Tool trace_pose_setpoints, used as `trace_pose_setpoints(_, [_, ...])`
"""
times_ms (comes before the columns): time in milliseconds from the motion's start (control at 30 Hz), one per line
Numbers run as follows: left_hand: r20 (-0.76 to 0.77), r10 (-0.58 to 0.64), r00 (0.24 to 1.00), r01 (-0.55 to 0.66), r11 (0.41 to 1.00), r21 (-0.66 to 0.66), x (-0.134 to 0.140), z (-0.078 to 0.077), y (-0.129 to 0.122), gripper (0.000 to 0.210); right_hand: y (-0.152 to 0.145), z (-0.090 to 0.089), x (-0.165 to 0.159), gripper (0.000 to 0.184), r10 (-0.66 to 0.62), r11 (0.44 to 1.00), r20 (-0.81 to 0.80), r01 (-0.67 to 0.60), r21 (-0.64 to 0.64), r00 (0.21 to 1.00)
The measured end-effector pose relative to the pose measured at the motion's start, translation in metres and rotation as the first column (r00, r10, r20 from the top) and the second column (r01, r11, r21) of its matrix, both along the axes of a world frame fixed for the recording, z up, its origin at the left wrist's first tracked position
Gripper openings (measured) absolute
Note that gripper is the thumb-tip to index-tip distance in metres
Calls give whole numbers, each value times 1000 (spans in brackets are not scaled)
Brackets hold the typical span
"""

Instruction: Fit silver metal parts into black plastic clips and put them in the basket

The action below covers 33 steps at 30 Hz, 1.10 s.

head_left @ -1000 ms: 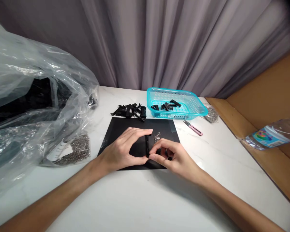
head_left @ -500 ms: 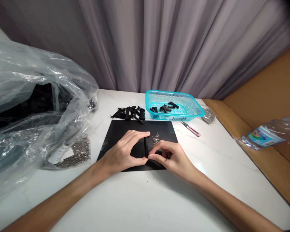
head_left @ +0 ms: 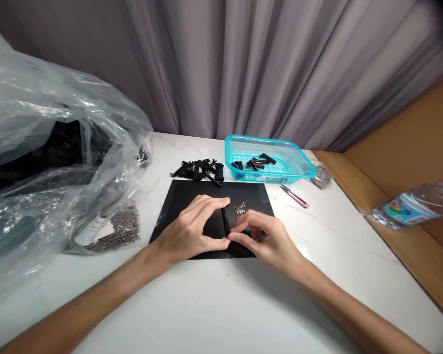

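My left hand (head_left: 192,228) grips a narrow black plastic part (head_left: 225,221) by its two ends, thumb at the near end and fingers at the far end. At the near end, my right hand (head_left: 264,235) is closed in a pinch against the part. Something thin and shiny shows among its curled fingers; what the fingertips hold is too small to make out. Both hands are over a black mat (head_left: 184,196). Small shiny metal pieces (head_left: 239,210) lie on the mat just beyond my right hand.
Black plastic parts (head_left: 197,170) are heaped behind the mat. A blue basket (head_left: 299,167) holds several more. Pink-handled snips (head_left: 295,196) lie to the right, near a plastic bottle (head_left: 406,209). Bags of metal pieces (head_left: 121,228) and a large clear bag (head_left: 107,108) stand left.
The view has shifted slightly. The black part leans a little more, its near end still between my hands. Both hands keep nearly the same grip.
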<state>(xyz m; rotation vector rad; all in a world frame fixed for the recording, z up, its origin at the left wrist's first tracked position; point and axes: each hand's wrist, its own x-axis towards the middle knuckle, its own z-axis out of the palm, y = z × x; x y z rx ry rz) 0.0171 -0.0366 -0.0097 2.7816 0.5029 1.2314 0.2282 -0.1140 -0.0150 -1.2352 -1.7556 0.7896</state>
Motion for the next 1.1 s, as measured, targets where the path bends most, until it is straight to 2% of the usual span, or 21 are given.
trace_pose_setpoints(100, [4, 38, 999, -37, 981, -191, 1, 1, -2, 61, 1, 10, 6, 22, 52, 998, 9, -52, -34, 999])
trace_pose_setpoints(167, [4, 70, 998, -64, 928, -368, 1, 4, -3, 62, 1, 16, 11, 25, 72, 997, -21, -72, -12, 997])
trace_pose_setpoints(267, [4, 77, 997, -61, 813, -578, 1, 10, -1, 60, 2, 21, 17, 37, -17, 998, -59, 21, 57, 998])
trace_pose_setpoints(367, [-7, 39, 999, -34, 738, -674, -1, 14, 4, 58, 2, 18, 20, 47, -115, 988, -82, 123, 95, 990])
trace_pose_setpoints(433, [-35, 28, 999, -45, 721, -691, -2, 13, 7, 58, 2, 14, 19, 54, -148, 979, -75, 156, 128, 986])
trace_pose_setpoints(500, [-85, 41, 996, -88, 726, -682, -4, 11, 10, 58, 2, 9, 18, 61, -169, 980, -60, 174, 93, 984])
trace_pose_setpoints(600, [-177, 51, 983, -155, 743, -651, -6, 7, 14, 60, 3, 5, 17, 64, -148, 985, -146, 133, -111, 978])
trace_pose_setpoints(667, [-225, 51, 973, -185, 750, -634, -6, 5, 16, 61, 5, 4, 16, 61, -92, 978, -269, 36, -207, 959])
trace_pose_setpoints(833, [-315, 48, 948, -240, 757, -607, -7, 2, 20, 65, 12, 1, 10, 39, 31, 965, -481, -152, -215, 876])
trace_pose_setpoints(933, [-342, 60, 938, -260, 773, -579, -8, -1, 21, 64, 12, -2, 8, 25, 66, 957, -495, -194, -213, 866])
trace_pose_setpoints(1100, [-327, 86, 941, -267, 780, -565, -7, -2, 22, 62, 11, -7, 9, 25, 85, 957, -475, -204, -206, 876])
